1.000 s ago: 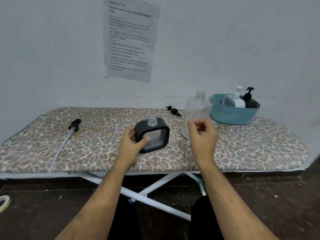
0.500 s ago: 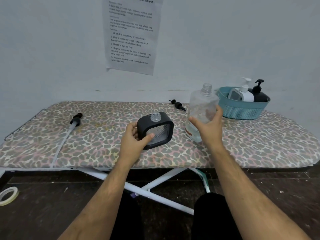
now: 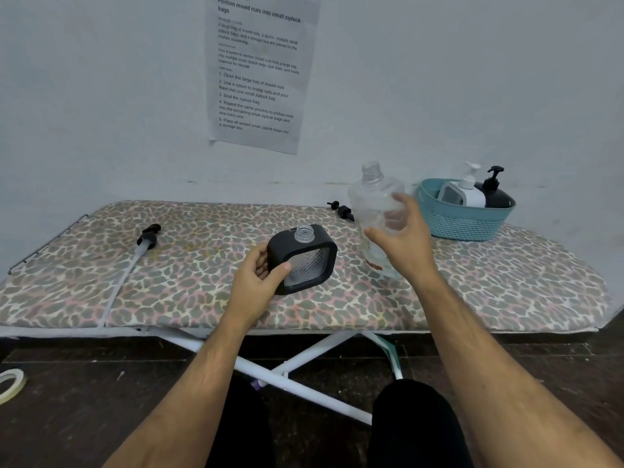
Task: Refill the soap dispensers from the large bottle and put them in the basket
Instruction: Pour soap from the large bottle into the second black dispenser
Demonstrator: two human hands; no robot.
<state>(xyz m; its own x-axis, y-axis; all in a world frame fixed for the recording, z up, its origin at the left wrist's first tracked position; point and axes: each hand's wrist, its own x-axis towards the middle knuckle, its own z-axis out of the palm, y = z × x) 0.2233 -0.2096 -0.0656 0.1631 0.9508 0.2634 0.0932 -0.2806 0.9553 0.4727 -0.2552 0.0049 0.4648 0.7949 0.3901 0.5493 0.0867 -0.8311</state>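
Note:
My left hand grips a square black soap dispenser by its left edge, holding it upright on the leopard-print ironing board. Its clear threaded neck is open, with no pump on it. Just to the right stands the large clear bottle, uncapped and nearly empty. My right hand wraps round its lower right side, thumb in front and fingers showing through the plastic behind. A teal basket at the back right holds a white dispenser and a black dispenser, both with pumps on.
A black pump with a long white tube lies on the board's left part. A small black pump head lies behind the large bottle. A tape roll is on the dark floor at the left. The wall runs close behind the board.
My right hand has gone from hovering in front of the large bottle to closing round its side. My left hand keeps its hold on the black dispenser. The camera has tilted.

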